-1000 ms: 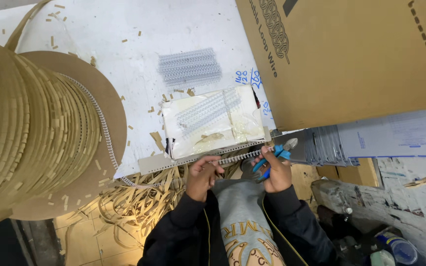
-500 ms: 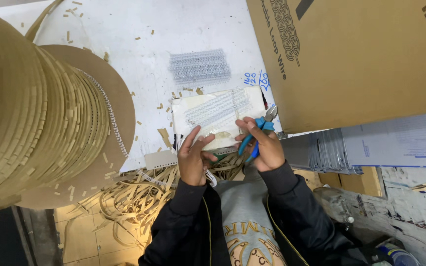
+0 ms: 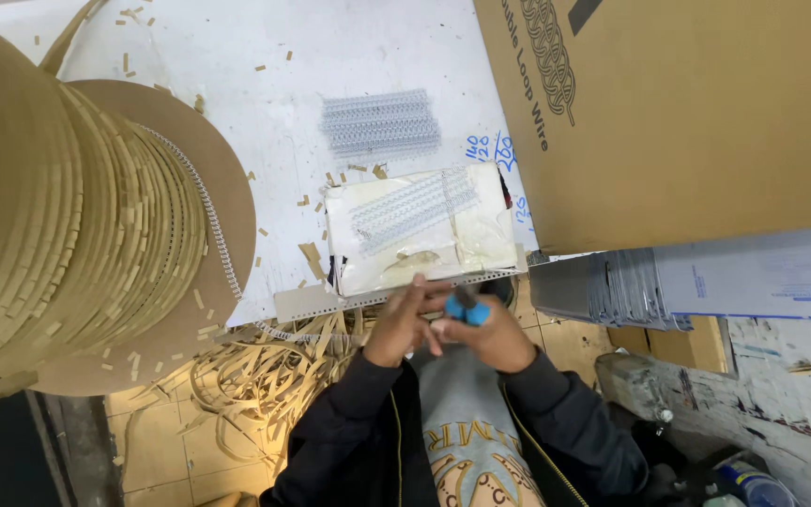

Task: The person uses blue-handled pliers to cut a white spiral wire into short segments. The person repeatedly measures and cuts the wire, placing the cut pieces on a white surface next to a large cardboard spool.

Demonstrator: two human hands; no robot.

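My right hand [image 3: 492,336] is closed around a pair of blue-handled cutters [image 3: 467,308] just off the near edge of the white table [image 3: 265,141]. My left hand [image 3: 398,321] is beside it. Its fingertips pinch the toothed wire strip [image 3: 368,299] that runs along the table edge from the big spool [image 3: 68,207]. Just beyond the hands lies a flat white pad [image 3: 462,235] with a short comb of cut wire loops [image 3: 410,205] on top. A neat pile of cut wire combs [image 3: 379,122] lies farther back.
A large cardboard box [image 3: 696,113] fills the right side, with a stack of grey sheets [image 3: 612,286] under its corner. Tan paper strips [image 3: 255,376] are heaped on the floor below the spool, and small scraps dot the table.
Both hands have drawn back from over the white pad to the table's near edge, and now meet close together around the cutters.
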